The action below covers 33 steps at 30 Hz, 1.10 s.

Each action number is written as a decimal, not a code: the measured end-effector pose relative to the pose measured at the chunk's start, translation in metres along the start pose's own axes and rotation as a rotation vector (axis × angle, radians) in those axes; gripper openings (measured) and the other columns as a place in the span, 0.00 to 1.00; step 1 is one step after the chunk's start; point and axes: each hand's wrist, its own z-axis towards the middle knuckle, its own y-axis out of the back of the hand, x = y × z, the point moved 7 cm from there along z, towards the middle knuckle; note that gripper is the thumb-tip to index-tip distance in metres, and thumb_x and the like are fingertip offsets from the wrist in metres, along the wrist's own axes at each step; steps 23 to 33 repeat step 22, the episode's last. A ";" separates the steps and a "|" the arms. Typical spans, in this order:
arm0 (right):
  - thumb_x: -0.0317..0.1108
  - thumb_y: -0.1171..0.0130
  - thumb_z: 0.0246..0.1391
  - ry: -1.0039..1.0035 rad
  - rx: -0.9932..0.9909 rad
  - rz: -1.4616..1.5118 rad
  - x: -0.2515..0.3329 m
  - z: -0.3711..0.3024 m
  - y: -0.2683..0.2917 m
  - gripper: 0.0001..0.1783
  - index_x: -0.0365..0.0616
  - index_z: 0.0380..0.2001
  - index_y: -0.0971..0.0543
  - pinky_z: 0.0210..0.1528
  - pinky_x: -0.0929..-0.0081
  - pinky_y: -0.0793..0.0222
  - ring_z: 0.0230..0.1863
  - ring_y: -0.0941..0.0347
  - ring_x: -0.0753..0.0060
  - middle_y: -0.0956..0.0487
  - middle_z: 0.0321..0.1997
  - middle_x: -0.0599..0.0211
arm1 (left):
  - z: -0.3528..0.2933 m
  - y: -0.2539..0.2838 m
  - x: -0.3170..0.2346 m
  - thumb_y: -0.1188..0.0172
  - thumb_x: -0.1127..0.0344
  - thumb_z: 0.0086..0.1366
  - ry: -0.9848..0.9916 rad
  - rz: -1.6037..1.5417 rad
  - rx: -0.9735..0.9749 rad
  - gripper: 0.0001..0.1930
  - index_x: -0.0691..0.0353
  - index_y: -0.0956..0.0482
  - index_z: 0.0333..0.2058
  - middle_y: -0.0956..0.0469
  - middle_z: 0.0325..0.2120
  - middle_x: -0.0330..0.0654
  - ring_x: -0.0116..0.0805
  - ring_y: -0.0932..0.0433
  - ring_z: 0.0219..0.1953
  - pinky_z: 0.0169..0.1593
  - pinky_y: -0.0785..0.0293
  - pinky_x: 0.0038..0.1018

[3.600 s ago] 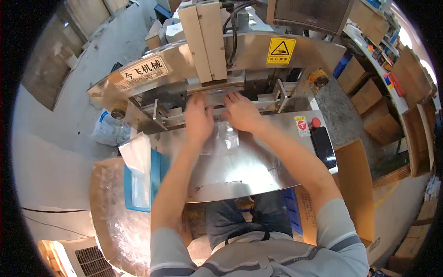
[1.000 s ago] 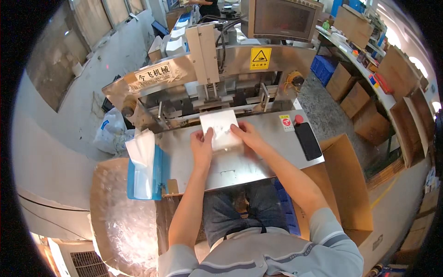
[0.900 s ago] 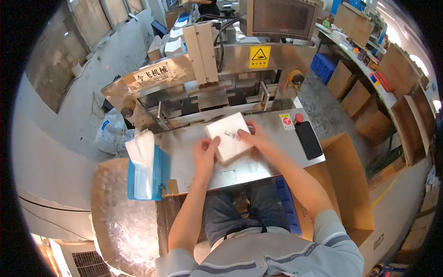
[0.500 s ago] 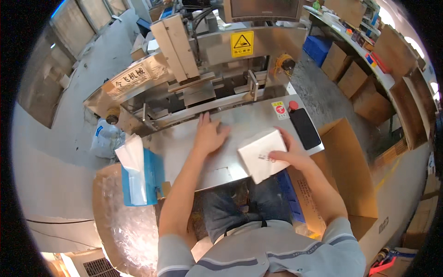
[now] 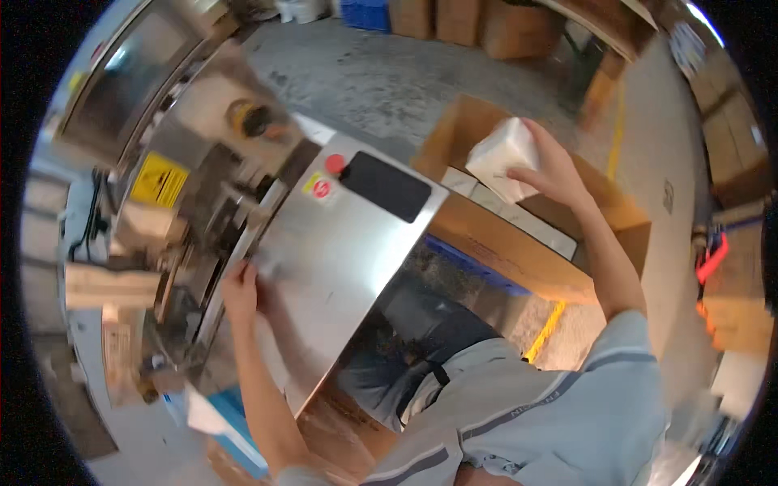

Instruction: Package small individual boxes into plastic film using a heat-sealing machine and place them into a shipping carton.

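Note:
A small white box (image 5: 501, 162) is in my right hand (image 5: 553, 168), the thumb on its near face and the fingers around its far side. I hold it above an open cardboard carton (image 5: 510, 255), in which a row of similar white boxes (image 5: 519, 212) lies. My left hand (image 5: 240, 293) is at the machine side of the metal worktop (image 5: 324, 267). Its fingers are bent together near the slot edge. Blur hides whether anything is between them.
A black phone-like slab (image 5: 385, 186) and a red button (image 5: 335, 164) sit at the worktop's end. The machine (image 5: 219, 194) with a yellow warning sign (image 5: 159, 180) stands at left. A blue holder (image 5: 231, 417) with white sheets is at lower left.
My view has swung to the right. My right hand has carried the white box from over the worktop to above the carton. My left hand's spread fingers have drawn together.

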 end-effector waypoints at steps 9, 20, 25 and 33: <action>0.51 0.24 0.40 -0.186 0.451 -0.193 -0.184 -0.007 -0.161 0.51 0.37 0.63 0.34 0.59 0.52 0.29 0.56 0.26 0.39 0.22 0.54 0.40 | -0.031 -0.029 -0.062 0.47 0.61 0.73 0.064 0.307 -0.122 0.22 0.73 0.27 0.58 0.26 0.54 0.59 0.55 0.26 0.55 0.59 0.31 0.44; 0.48 0.41 0.59 -0.258 1.009 -0.391 -0.339 0.000 -0.393 0.42 0.49 0.72 0.43 0.62 0.49 0.31 0.57 0.26 0.35 0.24 0.58 0.39 | -0.048 -0.069 -0.095 0.48 0.60 0.74 -0.066 0.353 -0.104 0.25 0.72 0.33 0.62 0.40 0.66 0.65 0.63 0.39 0.67 0.69 0.44 0.50; 0.53 0.43 0.61 -0.398 1.117 -0.380 -0.340 -0.017 -0.446 0.49 0.52 0.76 0.54 0.78 0.53 0.57 0.78 0.61 0.35 0.53 0.80 0.49 | -0.051 -0.063 -0.095 0.47 0.60 0.74 -0.038 0.413 -0.118 0.25 0.72 0.33 0.61 0.39 0.66 0.64 0.63 0.39 0.67 0.69 0.43 0.50; 0.53 0.43 0.61 -0.398 1.117 -0.380 -0.340 -0.017 -0.446 0.49 0.52 0.76 0.54 0.78 0.53 0.57 0.78 0.61 0.35 0.53 0.80 0.49 | -0.051 -0.063 -0.095 0.47 0.60 0.74 -0.038 0.413 -0.118 0.25 0.72 0.33 0.61 0.39 0.66 0.64 0.63 0.39 0.67 0.69 0.43 0.50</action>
